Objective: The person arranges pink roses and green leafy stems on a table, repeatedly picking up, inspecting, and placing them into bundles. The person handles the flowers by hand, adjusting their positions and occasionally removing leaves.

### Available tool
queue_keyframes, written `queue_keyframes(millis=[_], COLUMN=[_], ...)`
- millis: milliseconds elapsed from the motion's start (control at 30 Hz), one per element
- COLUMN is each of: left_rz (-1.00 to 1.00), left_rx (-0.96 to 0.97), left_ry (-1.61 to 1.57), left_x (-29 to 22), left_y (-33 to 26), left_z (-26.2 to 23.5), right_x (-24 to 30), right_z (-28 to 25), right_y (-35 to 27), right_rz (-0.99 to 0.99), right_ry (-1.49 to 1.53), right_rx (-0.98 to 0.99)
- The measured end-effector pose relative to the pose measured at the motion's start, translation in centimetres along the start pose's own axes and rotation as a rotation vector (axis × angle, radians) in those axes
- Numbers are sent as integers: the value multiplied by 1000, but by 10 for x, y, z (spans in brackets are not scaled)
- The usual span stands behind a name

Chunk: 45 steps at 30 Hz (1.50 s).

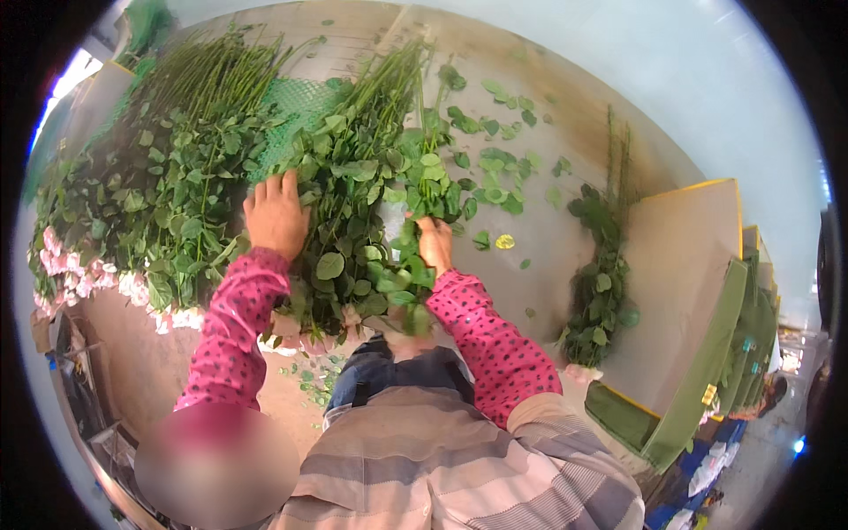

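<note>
Green rose stems [353, 203] lie at the counter's [565, 256] near edge; our left hand [276, 215] presses flat while our right hand [435, 243] clamps one stem, best pulled gently.

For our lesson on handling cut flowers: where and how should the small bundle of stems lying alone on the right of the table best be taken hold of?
Probably around the bare stalks at the far end of the small bundle, coming from above with the grip across them. There the stalks run slim, close and nearly leafless; nearer the table's front edge the bundle widens into bushy leaves that would likely crush or slip.
</note>
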<state>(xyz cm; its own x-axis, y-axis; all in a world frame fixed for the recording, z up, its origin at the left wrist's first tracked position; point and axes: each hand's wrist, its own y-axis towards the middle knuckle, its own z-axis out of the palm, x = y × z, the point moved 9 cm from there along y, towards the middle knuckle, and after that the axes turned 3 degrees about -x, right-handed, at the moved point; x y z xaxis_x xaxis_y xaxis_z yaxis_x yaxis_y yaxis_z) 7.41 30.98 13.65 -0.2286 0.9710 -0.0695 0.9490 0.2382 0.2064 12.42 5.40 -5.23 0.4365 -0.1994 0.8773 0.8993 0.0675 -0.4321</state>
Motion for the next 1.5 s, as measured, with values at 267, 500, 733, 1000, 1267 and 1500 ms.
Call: queue_keyframes(millis=[267, 500, 733, 1000, 1267, 1500], left_rz=[167, -240, -443, -311, -664, -375], left_rx=[740, 878, 932, 678, 515, 503], left_ry=[-980, -1410, -1535, -1264, -1711, -1260], left_x=[-158, -240, -234, -195, -220, -238], left_y=[-66, -105, -105, -86, -109, -110], left_z=[44, 137, 187, 157, 211, 218], right_x=[59, 79, 39, 62, 72, 45], right_z=[-56, -93, -127, -141, -174, -211], right_y=[-59, -47, -12, -23, -43, -20], right_rz=[-38, -440, -169, -16, -103, -3], right_ry=[126, -526, -417, -229, 83, -524], right_rx=[40, -60, -293, -300, -367, -439])
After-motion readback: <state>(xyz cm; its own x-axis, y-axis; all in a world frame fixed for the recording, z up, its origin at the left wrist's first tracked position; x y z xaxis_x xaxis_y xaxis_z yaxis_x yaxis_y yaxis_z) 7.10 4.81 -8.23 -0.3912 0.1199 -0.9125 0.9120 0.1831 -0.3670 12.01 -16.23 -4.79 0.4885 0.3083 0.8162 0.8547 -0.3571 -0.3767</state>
